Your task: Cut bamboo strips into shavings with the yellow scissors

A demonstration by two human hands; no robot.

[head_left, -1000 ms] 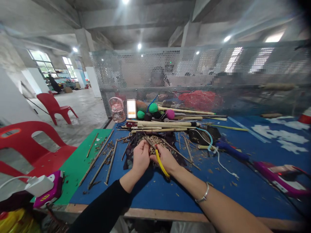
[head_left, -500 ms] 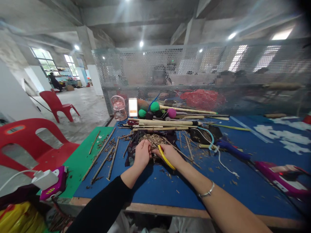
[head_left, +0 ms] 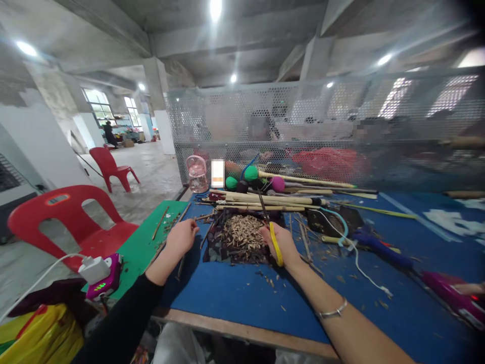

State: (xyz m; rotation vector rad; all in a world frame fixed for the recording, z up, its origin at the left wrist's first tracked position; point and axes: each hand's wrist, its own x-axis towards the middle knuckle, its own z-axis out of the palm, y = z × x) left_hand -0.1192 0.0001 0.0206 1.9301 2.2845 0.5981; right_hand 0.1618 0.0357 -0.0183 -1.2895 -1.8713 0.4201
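Right hand [head_left: 282, 245], right of frame centre: fingers curled around yellow-handled scissors [head_left: 276, 244], dark blades directed toward the top of the frame. Left hand [head_left: 182, 236], left of centre: fingers bent inward above cut twigs [head_left: 180, 267]; whether they pinch anything cannot be determined. Between the hands, near the middle of the frame, chopped twig pieces [head_left: 242, 231] lie heaped on dark patterned cloth [head_left: 215, 251]. Loose fragments [head_left: 271, 281] lie just below it on the blue table surface [head_left: 235, 293].
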